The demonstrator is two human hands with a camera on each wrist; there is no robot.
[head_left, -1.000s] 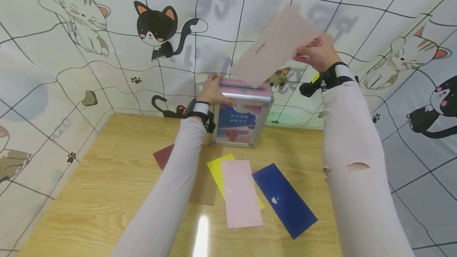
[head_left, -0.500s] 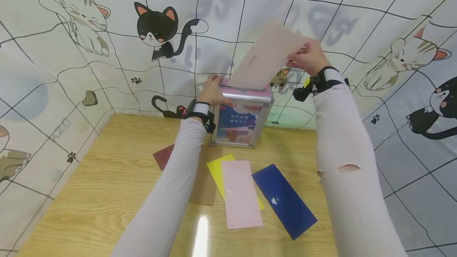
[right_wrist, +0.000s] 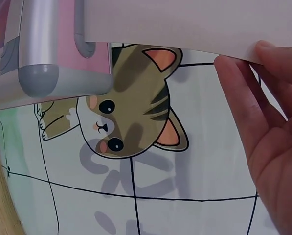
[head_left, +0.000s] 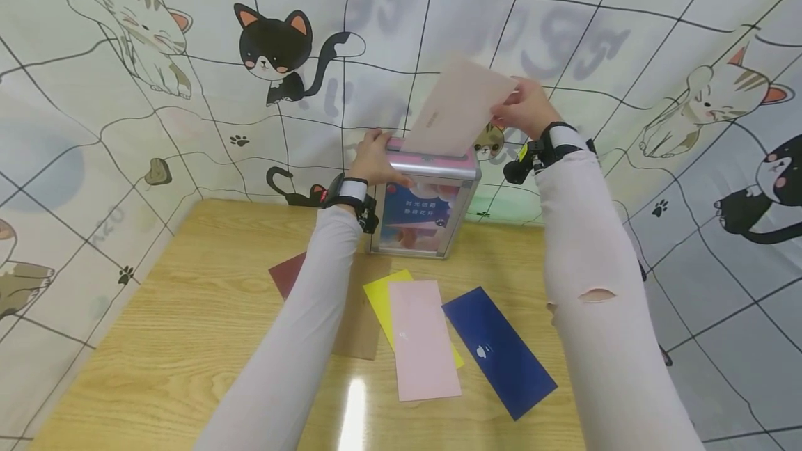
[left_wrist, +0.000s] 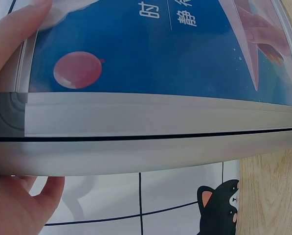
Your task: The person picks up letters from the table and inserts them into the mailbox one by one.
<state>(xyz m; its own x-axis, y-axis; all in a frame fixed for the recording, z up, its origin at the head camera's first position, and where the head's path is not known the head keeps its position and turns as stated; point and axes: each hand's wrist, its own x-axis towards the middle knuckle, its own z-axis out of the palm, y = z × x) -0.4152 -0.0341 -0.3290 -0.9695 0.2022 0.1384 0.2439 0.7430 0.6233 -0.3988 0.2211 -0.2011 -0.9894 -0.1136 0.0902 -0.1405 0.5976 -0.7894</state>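
A pale pink envelope stands tilted with its lower end in the slot on top of the pink and silver box. My right hand pinches the envelope's right edge between thumb and fingers; in the right wrist view the envelope enters the slot beside the box's rounded corner, and the hand holds its edge. My left hand grips the box's top left end, thumb on the front, fingers over the top and far side. In the left wrist view the hand spans the box's silver edge.
On the wooden table lie a dark red envelope, a brown one, a yellow one under a light pink one, and a blue one. A cat-patterned cloth hangs behind the box.
The envelope in my right hand has moved down and left, from above the box into its slot. My right arm moved left with it; my left hand stayed on the box.
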